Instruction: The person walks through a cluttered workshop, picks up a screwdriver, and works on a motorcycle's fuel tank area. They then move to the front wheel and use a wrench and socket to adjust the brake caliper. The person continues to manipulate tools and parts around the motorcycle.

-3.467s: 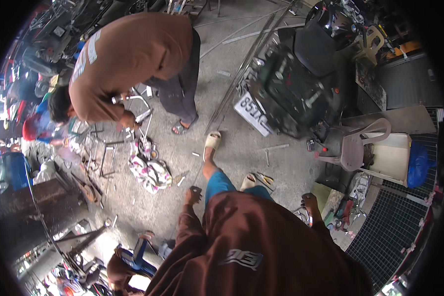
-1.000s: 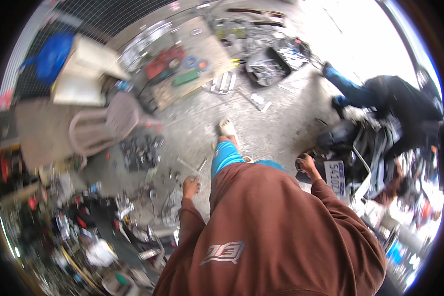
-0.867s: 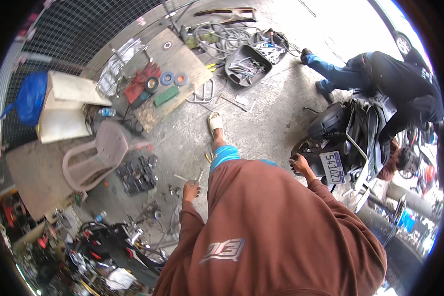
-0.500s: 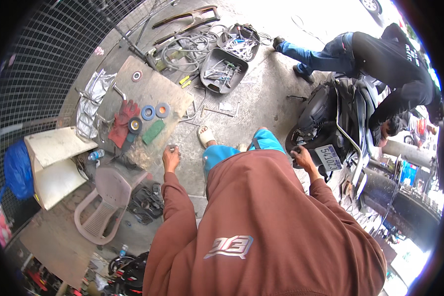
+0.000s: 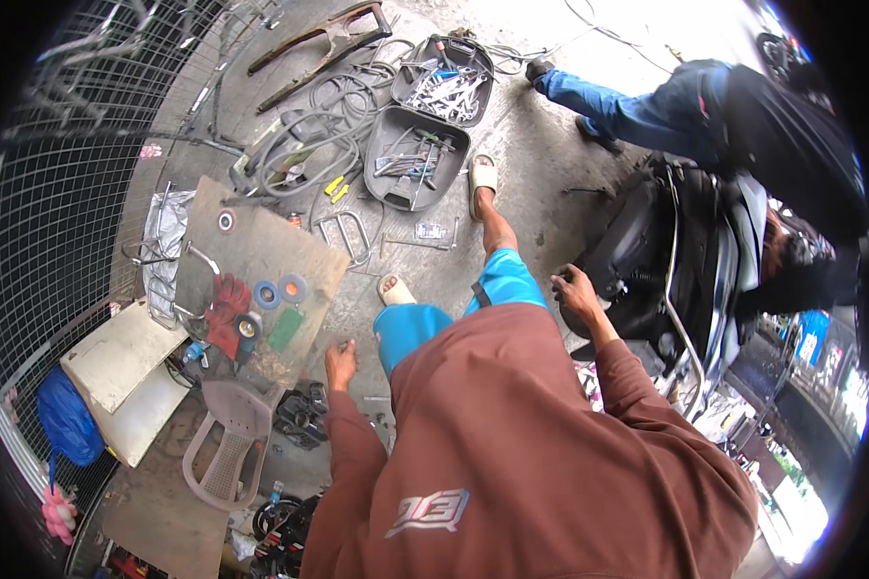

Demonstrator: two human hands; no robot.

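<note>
black motorcycle (image 5: 628,243), curved silvery rail (image 5: 669,280), beside the right fingers (image 5: 562,282).

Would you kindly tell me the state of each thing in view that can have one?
Motorcycle: person bent over it.
Wooden board: partly covered with items.
Red gloves: unworn, on the board.
Black containers: uncovered, holding tools.
Plastic chair: unoccupied.
Sandals: worn.

Wrenches (image 5: 449,95) are crowding a case (image 5: 388,130), discs (image 5: 293,288) and gloves (image 5: 228,304) are lying on a wooden surface (image 5: 309,241), and a person (image 5: 637,101) is leaning over a motorcycle (image 5: 637,241) at a motorcycle repair workshop.
</note>
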